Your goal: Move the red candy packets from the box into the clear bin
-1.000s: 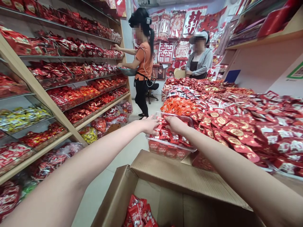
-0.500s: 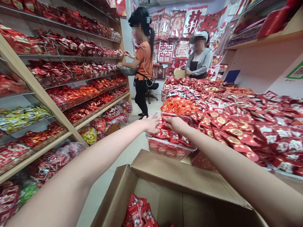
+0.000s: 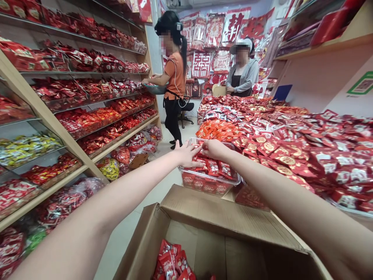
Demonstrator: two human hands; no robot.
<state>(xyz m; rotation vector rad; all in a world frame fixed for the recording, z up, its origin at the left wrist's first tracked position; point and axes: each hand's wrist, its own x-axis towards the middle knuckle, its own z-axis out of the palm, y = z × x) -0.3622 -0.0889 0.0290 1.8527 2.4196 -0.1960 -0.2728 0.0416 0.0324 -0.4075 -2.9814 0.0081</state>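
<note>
My left hand (image 3: 189, 154) rests with fingers spread on the red packets (image 3: 214, 166) at the left side of a clear plastic bin (image 3: 208, 184). My right hand (image 3: 214, 149) is over the back of the same bin, its fingers bent and close to my left fingertips; what they hold, if anything, is hidden. In front of the bin stands an open cardboard box (image 3: 221, 214), with a small heap of red packets (image 3: 171, 262) lying inside it at the lower left.
Heaps of red packets (image 3: 279, 151) cover the display at the right. Shelves (image 3: 87, 165) of packets line the left wall. A person in orange (image 3: 176, 77) holds a bowl (image 3: 156, 89) by the shelves; another person in grey (image 3: 247, 77) is behind the heaps.
My left fingers have spread over the packets, and my right hand has shifted slightly, its fingers more bent. The person in orange has lowered a hand to the bowl.
</note>
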